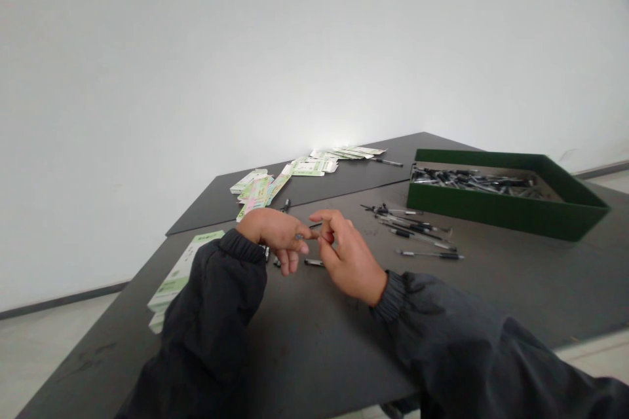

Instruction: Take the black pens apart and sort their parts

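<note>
Two hands [275,230] [351,262] (fingers [335,222] bent) hang close together.

"5" legible on pink-green ctn [255,195]; print on other ctns [189,262] too sm. to read.

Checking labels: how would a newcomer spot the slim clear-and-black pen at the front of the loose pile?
Find the long, open dark green box on the dark grey table. In front of its left end lies a loose pile of slim clear-and-black pens. Target: the frontmost pen, closest to the camera, black grip at its right end.
</note>
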Demonstrator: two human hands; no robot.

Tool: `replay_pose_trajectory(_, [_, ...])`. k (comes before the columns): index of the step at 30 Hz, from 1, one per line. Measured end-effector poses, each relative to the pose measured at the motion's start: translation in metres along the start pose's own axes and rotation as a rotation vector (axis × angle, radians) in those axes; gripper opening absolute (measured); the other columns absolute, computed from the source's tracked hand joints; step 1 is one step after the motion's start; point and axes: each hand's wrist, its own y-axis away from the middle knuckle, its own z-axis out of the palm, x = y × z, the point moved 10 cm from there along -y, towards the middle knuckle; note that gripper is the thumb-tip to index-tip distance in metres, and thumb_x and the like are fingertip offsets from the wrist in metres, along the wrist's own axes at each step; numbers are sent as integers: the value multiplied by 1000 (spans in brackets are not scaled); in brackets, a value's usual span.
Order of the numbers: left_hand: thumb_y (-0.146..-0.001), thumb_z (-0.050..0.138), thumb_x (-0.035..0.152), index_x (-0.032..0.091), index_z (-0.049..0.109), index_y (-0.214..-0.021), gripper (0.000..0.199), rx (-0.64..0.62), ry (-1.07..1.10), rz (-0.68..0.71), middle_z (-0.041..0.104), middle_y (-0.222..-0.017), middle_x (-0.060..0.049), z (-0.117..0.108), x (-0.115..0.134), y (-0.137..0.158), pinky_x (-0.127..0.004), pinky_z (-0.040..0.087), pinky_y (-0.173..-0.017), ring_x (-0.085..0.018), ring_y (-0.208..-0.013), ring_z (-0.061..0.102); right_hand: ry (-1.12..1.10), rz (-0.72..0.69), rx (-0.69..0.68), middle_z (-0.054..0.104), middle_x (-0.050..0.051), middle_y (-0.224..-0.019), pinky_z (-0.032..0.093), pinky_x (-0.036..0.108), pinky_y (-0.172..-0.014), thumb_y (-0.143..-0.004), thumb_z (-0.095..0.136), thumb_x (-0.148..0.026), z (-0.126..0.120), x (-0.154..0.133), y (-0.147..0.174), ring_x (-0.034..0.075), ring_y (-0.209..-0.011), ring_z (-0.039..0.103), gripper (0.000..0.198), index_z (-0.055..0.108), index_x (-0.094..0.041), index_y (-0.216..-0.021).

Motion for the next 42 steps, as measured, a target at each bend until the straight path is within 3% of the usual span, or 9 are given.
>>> replay_pose_trajectory(4, [-90, 47, 49, 18, 42, -115, 40, -17, 8, 30, 71, -77, -7, 1, 2, 0, -36, 50, -69, -23, -73, 69, -67, -64, -8, 51, 0, -77, 39, 40, -95, -76, 43, -2, 1, -6, 0, 20, -98, 56, 61, 34, -17, -135])
replay_pose_trajectory(7, [-93, 44, 42, 17, 40, -123, 39, -7, -20, 4, 71, -78, -7, 1, 3, 1, -35, 50, -69, -22, -74, 69, -113, -105, -61, 57, 8, -105, 32, 43, -104, -77, 41, -2, 6, -13, 1, 21, -123, 44, 73, 16, -16, -144])
replay_pose_trajectory(12, [-95, 39, 35, 15, 29, -137, 47, -4, -80, -8, 71, -84, -10, 1, 9, 5, -33, 49, -70, -22, -78, 69, -118, -161, -92, 7, 13, -153, 20, 47, -112, -76, 48, -6, 6, -25, 3, 25, -140, 11, 88, -4, -17, -147])
replay_pose_trajectory(18, [-94, 41, 39, 16, 36, -127, 41, 0, -41, -39, 71, -82, -10, 2, 2, 1, -36, 49, -70, -23, -75, 69, -9, -50, -10, 57, 8, -99, 43, 43, -89, -81, 46, -10, 1, -7, 1, 22, -95, 54, 48, 41, -18, -127])
replay_pose_trajectory(22, [-93, 43, 40, 15, 39, -123, 38, 0, 1, -23, 71, -80, -9, 2, 2, 1, -37, 50, -72, -23, -74, 68, -11, -39, 5, 55, 2, -82, 43, 40, -87, -79, 43, -5, -1, -6, 0, 21, -90, 56, 51, 41, -20, -127])
replay_pose_trajectory(24, [-93, 43, 40, 16, 38, -126, 41, -10, -7, -8, 71, -80, -8, 2, 5, 3, -37, 50, -72, -23, -74, 68, -43, -102, -52, 58, 7, -104, 37, 43, -97, -76, 42, -3, 3, -16, 1, 23, -113, 49, 67, 26, -19, -140])
replay_pose_trajectory(28, [-94, 41, 41, 18, 34, -133, 46, -30, -43, 15, 70, -80, -6, 4, 11, 5, -34, 50, -72, -21, -73, 69, -66, -189, -117, 25, 13, -148, 25, 46, -108, -77, 43, -5, 8, -31, 2, 25, -137, 22, 81, 4, -18, -147])
replay_pose_trajectory(34, [-93, 44, 42, 17, 39, -121, 37, -29, -2, 12, 70, -78, -6, 3, 7, 3, -36, 50, -70, -22, -73, 69, 7, -49, -9, 57, 7, -99, 42, 40, -85, -79, 44, -7, -1, -11, -1, 22, -92, 53, 46, 45, -19, -124])
replay_pose_trajectory(42, [-94, 42, 42, 18, 42, -113, 30, -28, 19, 45, 69, -76, -5, 4, 5, 2, -37, 50, -70, -22, -72, 68, -23, -87, -24, 51, -1, -75, 36, 41, -98, -71, 44, -1, 5, -12, 0, 20, -99, 55, 67, 34, -18, -135])
